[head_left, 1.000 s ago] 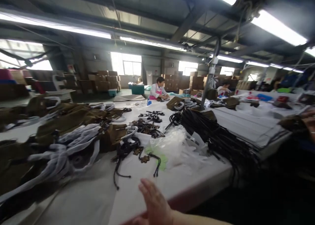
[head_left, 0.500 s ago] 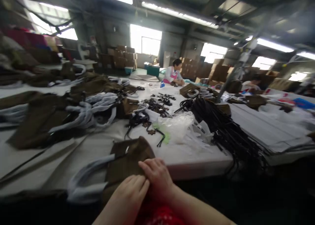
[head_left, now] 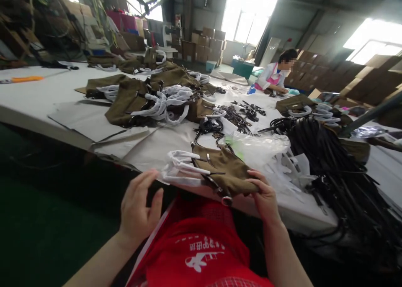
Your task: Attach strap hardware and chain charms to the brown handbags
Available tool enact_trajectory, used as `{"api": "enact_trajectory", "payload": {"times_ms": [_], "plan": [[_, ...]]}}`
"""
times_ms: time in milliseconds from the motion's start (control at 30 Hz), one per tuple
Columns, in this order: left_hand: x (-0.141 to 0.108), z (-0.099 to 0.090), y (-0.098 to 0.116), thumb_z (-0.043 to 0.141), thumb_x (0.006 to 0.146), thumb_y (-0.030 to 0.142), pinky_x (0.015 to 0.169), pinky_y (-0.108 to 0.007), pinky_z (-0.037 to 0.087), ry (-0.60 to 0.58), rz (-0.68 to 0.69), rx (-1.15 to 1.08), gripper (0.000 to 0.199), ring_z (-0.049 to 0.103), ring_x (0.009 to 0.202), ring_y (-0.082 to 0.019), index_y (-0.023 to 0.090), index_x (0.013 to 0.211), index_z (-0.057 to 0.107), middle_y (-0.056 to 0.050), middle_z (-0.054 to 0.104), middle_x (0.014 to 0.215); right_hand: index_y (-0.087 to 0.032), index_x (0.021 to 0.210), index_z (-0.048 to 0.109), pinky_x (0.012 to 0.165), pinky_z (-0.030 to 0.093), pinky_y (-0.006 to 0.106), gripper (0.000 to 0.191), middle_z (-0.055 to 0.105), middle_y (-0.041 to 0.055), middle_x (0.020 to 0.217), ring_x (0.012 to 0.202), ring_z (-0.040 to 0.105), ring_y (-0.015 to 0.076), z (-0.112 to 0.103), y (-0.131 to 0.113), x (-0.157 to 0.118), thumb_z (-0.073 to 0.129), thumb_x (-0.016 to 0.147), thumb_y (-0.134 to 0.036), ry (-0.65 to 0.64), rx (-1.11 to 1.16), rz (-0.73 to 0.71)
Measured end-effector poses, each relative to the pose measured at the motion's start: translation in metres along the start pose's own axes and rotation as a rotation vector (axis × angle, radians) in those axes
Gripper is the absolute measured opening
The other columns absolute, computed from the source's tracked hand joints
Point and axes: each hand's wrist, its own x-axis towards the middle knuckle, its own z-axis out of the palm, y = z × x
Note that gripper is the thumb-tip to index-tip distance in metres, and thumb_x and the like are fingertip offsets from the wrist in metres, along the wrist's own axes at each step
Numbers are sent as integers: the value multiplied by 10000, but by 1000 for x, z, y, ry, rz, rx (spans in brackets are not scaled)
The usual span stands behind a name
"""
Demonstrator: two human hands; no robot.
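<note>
An olive-brown bag lies at the table's front edge, its white-wrapped handles pointing left. My right hand grips the bag's right end between thumb and fingers. Left of the handles, my left hand is raised with fingers apart and holds nothing. A metal ring hangs at the bag's near corner. Just behind the bag are dark straps and a black coil.
More olive bags are heaped at the left back. Clear plastic and a pile of black straps lie to the right. An orange-handled tool is at far left. A person works across the table.
The view has swung left and down. My hands, close together on the bag before, are now apart; the left has let go. The bag now lies with its handles to the left.
</note>
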Motion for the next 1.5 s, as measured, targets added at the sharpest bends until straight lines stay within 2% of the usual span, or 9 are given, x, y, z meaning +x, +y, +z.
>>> {"api": "enact_trajectory", "payload": {"times_ms": [100,200,433,667,1000,1167,1267,1367,1500], "plan": [[17,-12,-14,455,959,298,1091,-518,402,94,-144,80,433,501,1282,-330,156,1367,484,-199,557,1321,-242,936,743,970,515,475,176,656,84,1242,1180,594,307,-13,-1,-3,697,804,-349,47,308,195],[41,-15,-26,383,984,366,1112,-501,380,-18,-230,-13,428,504,1288,-311,149,1313,547,-166,578,1336,-245,952,724,775,592,441,258,745,76,1016,903,703,287,-9,9,-12,742,760,-417,52,496,462],[47,38,-38,659,821,405,954,-325,511,-1265,-407,-778,345,647,1083,-266,183,1075,728,-42,735,1121,-189,951,708,826,576,437,376,766,91,976,893,708,281,27,49,-32,742,729,-491,-196,547,688],[16,83,-39,670,809,348,947,-322,512,-1642,-305,-912,530,642,1082,-259,180,1308,606,-94,690,1224,-186,953,735,989,496,423,279,695,111,1219,1117,656,281,8,67,-50,723,719,-338,-356,333,704],[-1,82,-64,805,704,477,1111,-356,391,-1679,-275,-1048,749,524,1284,-313,218,1366,571,-110,572,1406,-180,980,727,901,534,392,246,749,75,979,930,691,230,-27,57,-45,636,834,-356,-366,16,679],[-34,95,-56,711,788,498,846,-260,517,-1629,-438,-857,534,632,984,-220,223,1244,674,-92,655,1198,-205,936,731,883,532,381,134,726,74,1000,976,668,230,-38,15,-52,636,862,-266,-49,-62,449],[-41,104,-50,709,782,489,747,-237,512,-1658,-482,-848,510,635,894,-203,206,1206,696,-75,677,1091,-214,935,715,776,542,356,120,695,77,950,898,660,216,-32,-20,-62,612,878,-193,40,-23,302],[-43,108,-47,680,808,486,824,-259,518,-1672,-474,-862,451,653,970,-230,205,1159,717,-70,696,1101,-220,948,705,734,542,355,170,696,72,905,847,663,210,-14,-45,-70,591,865,-126,-106,-28,168],[-55,101,-46,639,827,493,916,-301,509,-1544,-357,-705,403,658,1011,-253,211,1100,732,-62,730,1095,-237,942,700,929,492,439,223,731,26,866,839,684,202,16,-58,-76,623,800,-83,-190,-235,-87]]}}
